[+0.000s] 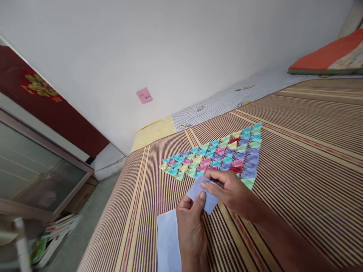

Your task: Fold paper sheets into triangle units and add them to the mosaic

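A small lavender sheet of paper [210, 201] is pinched between both of my hands, above the striped mat. My left hand [193, 223] grips its lower left side, with the thumb on top. From the right, my right hand [229, 189] pinches its upper right part between thumb and fingers. Just beyond the hands, folded paper pieces [221, 151] in blue, green, pink, yellow, red and purple lie in rows that form a rough triangle. Beside my left wrist lies a larger pale blue paper [168, 241], partly hidden by the hand.
The striped bamboo mat [297, 181] covers the bed, with patterned cloth [215, 104] along the wall. An orange folded quilt [323, 54] lies at the far right. A pink note [144, 95] sticks to the wall. Left of the bed are a glass-panelled cabinet [36, 170] and stacked papers [53, 238].
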`<state>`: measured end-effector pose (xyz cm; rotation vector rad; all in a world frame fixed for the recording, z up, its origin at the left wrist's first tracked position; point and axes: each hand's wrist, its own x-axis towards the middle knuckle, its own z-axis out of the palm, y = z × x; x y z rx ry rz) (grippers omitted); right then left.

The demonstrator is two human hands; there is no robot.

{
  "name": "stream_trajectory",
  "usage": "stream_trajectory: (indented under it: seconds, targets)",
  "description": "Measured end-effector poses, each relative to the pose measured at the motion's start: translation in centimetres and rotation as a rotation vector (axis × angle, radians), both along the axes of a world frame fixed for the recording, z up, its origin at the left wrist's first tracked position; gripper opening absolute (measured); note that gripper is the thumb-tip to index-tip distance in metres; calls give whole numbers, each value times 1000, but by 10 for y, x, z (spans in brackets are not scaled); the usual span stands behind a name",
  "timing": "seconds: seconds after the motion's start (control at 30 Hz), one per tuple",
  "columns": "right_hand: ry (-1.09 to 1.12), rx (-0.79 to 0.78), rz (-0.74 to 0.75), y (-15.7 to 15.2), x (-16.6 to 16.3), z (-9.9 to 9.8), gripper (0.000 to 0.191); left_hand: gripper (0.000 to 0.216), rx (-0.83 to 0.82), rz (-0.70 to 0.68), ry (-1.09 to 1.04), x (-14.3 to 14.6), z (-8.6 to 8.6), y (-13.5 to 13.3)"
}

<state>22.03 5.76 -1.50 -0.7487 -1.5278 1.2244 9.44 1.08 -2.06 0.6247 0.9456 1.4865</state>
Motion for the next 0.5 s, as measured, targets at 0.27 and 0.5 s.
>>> stream_trajectory:
  seconds: [0.27,0.5]
  targets:
    - [18,13,-96,1,1,4,27,32,17,48,149,-3,-7,0]
    - [-40,109,-204,4,3,-1,15,37,-67,-31,170,-1,-6,-1]
